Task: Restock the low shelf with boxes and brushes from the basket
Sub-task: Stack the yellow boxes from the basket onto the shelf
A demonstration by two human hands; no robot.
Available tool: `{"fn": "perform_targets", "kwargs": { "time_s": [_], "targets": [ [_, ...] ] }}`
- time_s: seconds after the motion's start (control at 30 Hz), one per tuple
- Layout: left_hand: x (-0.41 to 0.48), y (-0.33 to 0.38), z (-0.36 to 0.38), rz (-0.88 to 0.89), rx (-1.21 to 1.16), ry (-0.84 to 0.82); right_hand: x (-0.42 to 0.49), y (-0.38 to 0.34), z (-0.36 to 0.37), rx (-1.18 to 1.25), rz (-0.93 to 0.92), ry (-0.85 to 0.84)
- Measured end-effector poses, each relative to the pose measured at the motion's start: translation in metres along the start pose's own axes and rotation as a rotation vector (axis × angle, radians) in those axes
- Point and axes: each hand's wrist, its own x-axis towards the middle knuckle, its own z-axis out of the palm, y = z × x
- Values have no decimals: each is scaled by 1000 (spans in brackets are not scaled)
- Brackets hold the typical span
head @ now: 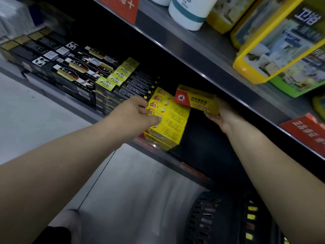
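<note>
Glossy printed card on the yellow box (pixel 197 101) and the yellow stack (pixel 170 125). Brushed metal, dully shining, along the upper shelf edge (pixel 211 55). Dark matt plastic on the basket (pixel 207 217). Smooth, faintly reflective floor (pixel 44 120). Shiny plastic film over the yellow-framed packs (pixel 281 41).

We see the low shelf (pixel 168 160) bearing black boxes (pixel 70 71) at left, black-and-yellow boxes (pixel 123 85) beside them, and yellow boxes (pixel 172 124) rightmost.

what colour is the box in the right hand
The box is yellow with a red end, head view.
</note>
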Motion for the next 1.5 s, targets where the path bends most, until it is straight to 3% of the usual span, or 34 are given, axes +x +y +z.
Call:
{"fn": "perform_targets", "kwargs": {
  "time_s": [0.13, 0.23, 0.43, 0.87, 1.1, 1.3, 1.4, 1.5],
  "targets": [
    [1, -1, 2, -6, 55, -5, 27, 3, 13, 0, -6, 75],
    [3, -1, 2, 9, 104, 2, 44, 6, 32, -164, -16, 79],
    [4, 1, 2, 12, 154, -13, 69, 14, 63, -454, -14, -47],
    [1, -1, 11, 25, 221, -37, 83, 24, 75, -776, -319, -241],
    [-2, 3, 11, 37, 249, -30, 80, 26, 71, -806, -331, -260],
    [-11, 13, 18, 79, 216, -54, 54, 9, 55, -1016, -267, -204],
    [-22, 20, 27, 104, 175, -86, 13, -3, 37, -966, -346, -198],
    [-37, 28, 40, 155, 178, -120, -47, -5, 2, -761, -438, -287]
  ]
}}
